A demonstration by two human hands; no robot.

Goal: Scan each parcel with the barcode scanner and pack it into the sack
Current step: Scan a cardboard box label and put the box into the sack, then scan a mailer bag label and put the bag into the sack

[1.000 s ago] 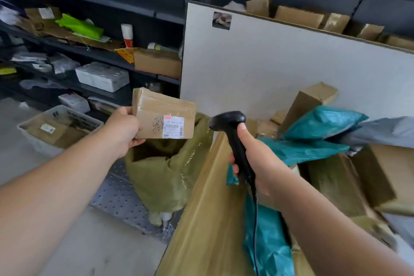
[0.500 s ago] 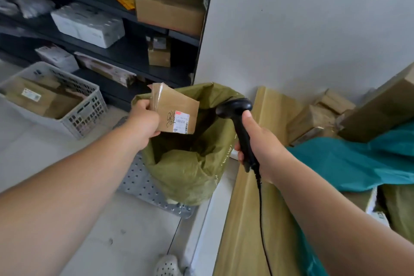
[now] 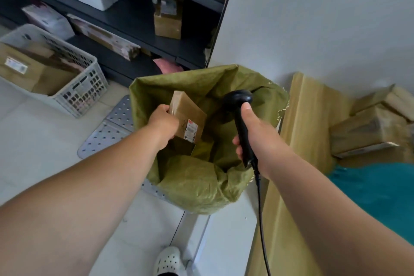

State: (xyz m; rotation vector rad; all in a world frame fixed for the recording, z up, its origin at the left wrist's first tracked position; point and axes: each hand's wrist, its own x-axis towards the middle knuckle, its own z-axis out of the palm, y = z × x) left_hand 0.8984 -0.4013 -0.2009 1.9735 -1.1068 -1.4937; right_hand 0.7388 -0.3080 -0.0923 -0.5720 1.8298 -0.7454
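A person's left hand (image 3: pixel 164 125) grips a brown cardboard parcel (image 3: pixel 187 116) by its left edge, holding it tilted inside the mouth of the green sack (image 3: pixel 195 184) on the floor. The right hand (image 3: pixel 254 134) has its fingers closed round the black barcode scanner (image 3: pixel 240 116) just to the right. The sack's slack near rim could catch the parcel's corner on release, leaving it propped there instead of dropping in.

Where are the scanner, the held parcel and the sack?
scanner (image 3: pixel 238 98), head view, on its black head.
parcel (image 3: pixel 187 110), head view, on its brown face.
sack (image 3: pixel 192 182), head view, on its folded near rim.
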